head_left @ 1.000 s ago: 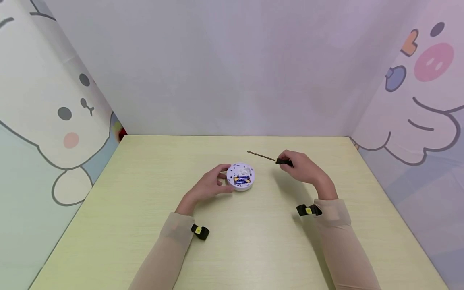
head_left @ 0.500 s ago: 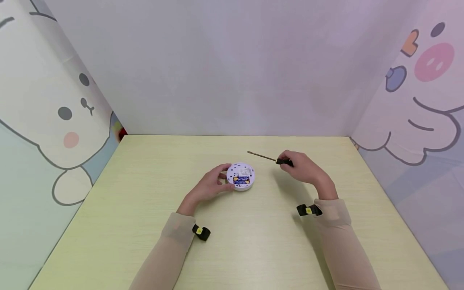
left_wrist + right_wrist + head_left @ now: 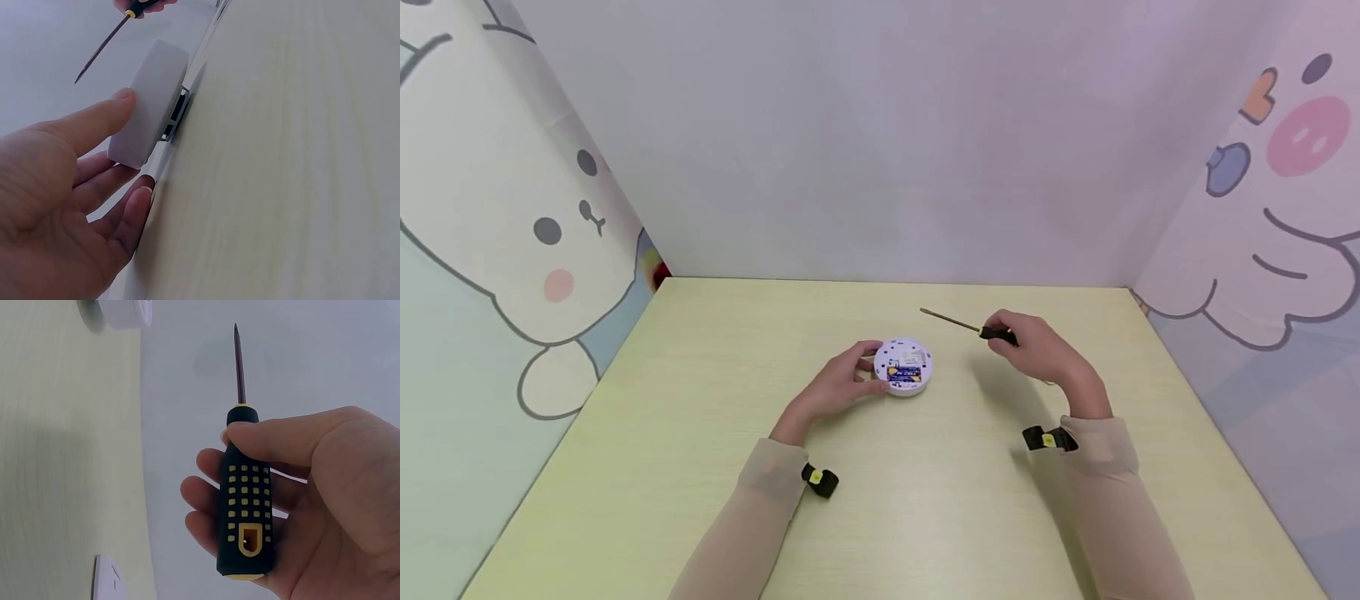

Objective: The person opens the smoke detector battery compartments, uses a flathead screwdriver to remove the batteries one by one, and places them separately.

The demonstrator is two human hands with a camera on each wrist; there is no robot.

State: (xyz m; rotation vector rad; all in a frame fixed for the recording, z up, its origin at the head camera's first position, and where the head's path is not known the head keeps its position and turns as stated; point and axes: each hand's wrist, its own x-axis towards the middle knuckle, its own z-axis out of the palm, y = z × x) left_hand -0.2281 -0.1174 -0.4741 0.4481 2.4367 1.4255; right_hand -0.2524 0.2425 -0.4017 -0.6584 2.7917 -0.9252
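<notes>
"Where is the round white plastic device [image 3: 904,360]?"

"On or just above the pale wood-grain table [image 3: 887,517], pinched between thumb and fingers of the left hand [image 3: 835,385], seemingly for steadiness."

"And the right hand [image 3: 1033,346]?"

"Clamped round a dark, yellow-dotted screwdriver [image 3: 247,494], tip clear of it; a white piece [image 3: 110,582] is cut off."

left hand [image 3: 837,383]: 1 | right hand [image 3: 1033,343]: 1 | screwdriver [image 3: 245,487]: 1, in right hand | round battery-powered device [image 3: 895,353]: 1, at left hand | batteries [image 3: 904,374]: too small to count | white piece [image 3: 109,581]: 1, near right hand | wrist cameras [image 3: 821,481]: 2, one behind each hand | sleeves [image 3: 741,521]: 2, one per arm
</notes>
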